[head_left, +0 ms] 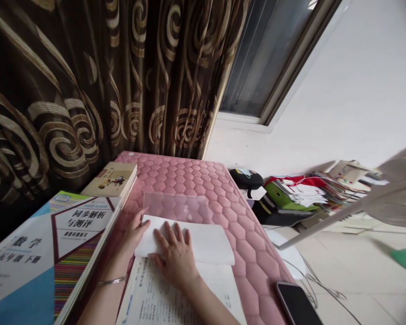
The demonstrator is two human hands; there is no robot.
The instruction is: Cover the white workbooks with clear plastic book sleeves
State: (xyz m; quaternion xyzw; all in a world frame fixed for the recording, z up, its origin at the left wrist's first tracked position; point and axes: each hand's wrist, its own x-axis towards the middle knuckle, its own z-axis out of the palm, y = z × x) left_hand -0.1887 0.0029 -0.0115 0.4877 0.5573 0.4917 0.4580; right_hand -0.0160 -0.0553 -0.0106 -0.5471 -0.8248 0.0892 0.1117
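An open book (219, 280) with printed pages lies in front of me. Across its far part lies a blank white sheet (209, 243), its near edge lifted in a slight curve. A clear plastic cover (176, 205) sticks out beyond the sheet's far edge. My right hand (176, 253) rests on the white sheet, fingers spread and flat. At the sheet's far left corner, my left hand (138, 230) grips the book's edge, with the thumb on top; its other fingers are partly hidden. A silver bangle (111, 281) circles the left wrist.
Everything lies on a pink quilted pad (246, 266). A stack of books (27, 257) stands close at left, with a beige book (113, 178) behind. A phone (297, 304) sits at the right edge. Beyond are a white stand (321, 223), floor cables and piled papers (301, 192).
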